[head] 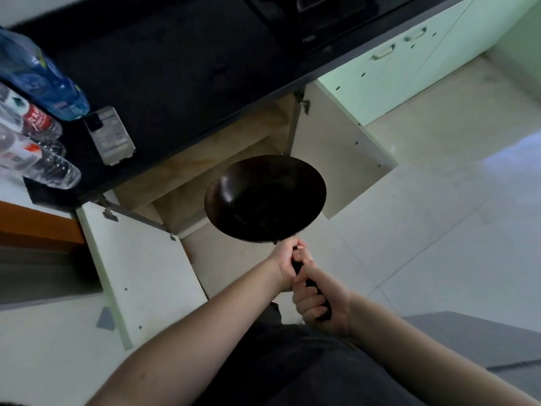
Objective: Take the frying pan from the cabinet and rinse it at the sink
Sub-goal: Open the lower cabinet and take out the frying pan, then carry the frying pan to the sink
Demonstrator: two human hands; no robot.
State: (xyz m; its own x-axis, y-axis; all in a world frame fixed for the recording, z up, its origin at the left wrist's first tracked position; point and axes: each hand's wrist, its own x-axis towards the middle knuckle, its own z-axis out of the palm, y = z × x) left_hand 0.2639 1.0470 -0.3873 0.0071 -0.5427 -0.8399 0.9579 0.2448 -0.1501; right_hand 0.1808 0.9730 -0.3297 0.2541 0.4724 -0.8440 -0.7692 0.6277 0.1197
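Both hands clench the handle (310, 281), left hand (288, 266) nearer the bowl, right hand (323, 303) at the end; the pan (265, 197) hangs level outside the open cabinet (222, 174). Keep it level, swing clear of the doors

Dark round frying pan (265, 197), bowl up, before open cabinet (222, 171)

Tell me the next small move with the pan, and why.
Probably lift the frying pan up and clear of the open cabinet, above the dark counter's level. Both the left hand and right hand already grip its handle, and the pan hangs in front of the cabinet opening between both open doors. No sink is in view yet.
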